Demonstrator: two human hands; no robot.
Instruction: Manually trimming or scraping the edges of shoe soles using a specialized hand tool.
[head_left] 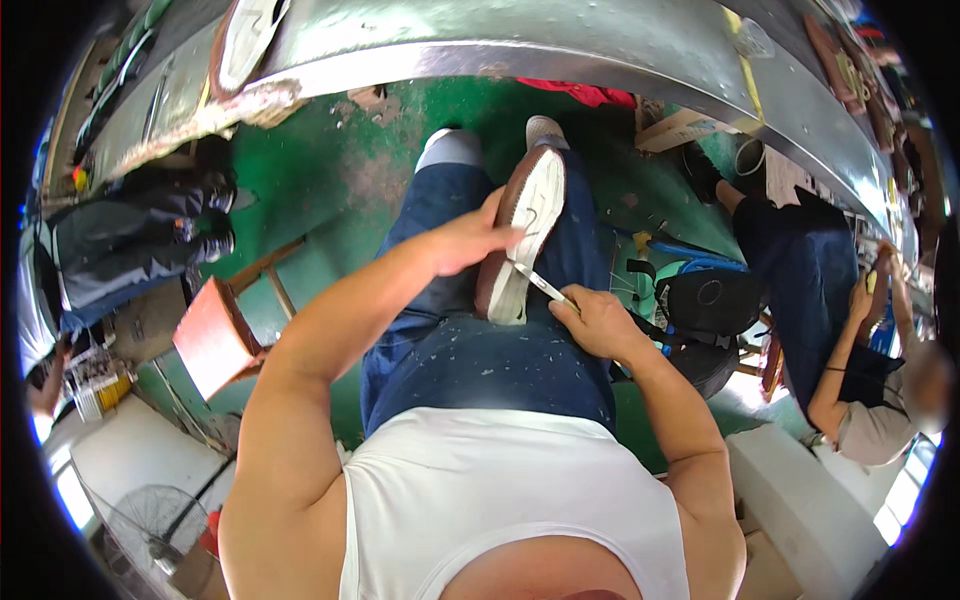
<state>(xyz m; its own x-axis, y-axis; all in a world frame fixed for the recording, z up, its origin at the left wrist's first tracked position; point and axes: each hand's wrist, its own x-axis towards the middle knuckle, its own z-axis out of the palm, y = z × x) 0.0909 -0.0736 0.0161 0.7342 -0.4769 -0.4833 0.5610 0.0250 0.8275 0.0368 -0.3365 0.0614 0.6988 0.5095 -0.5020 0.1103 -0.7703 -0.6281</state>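
Note:
A brown shoe (540, 205) lies bottom up across my lap, its toe pointing away from me. Its underside is whitish with a dark curved mark, and stitching runs along the brown edge. My left hand (472, 238) is closed around the shoe's left side, the thumb laid over the underside. Between the fingers of my right hand (598, 325) is a slim white pen-shaped tool (541, 283). Its tip meets the left edge of the shoe near the middle, just below my left thumb. Whether the tip is a nib or a blade is too small to tell.
A metal-topped bench (430, 62) curves across the far side, with another shoe (248, 45) on it. An orange-brown stool (215, 338) stands left, a black bag (712, 302) right. A co-worker (880, 390) sits at far right; another person's legs (130, 235) show at left.

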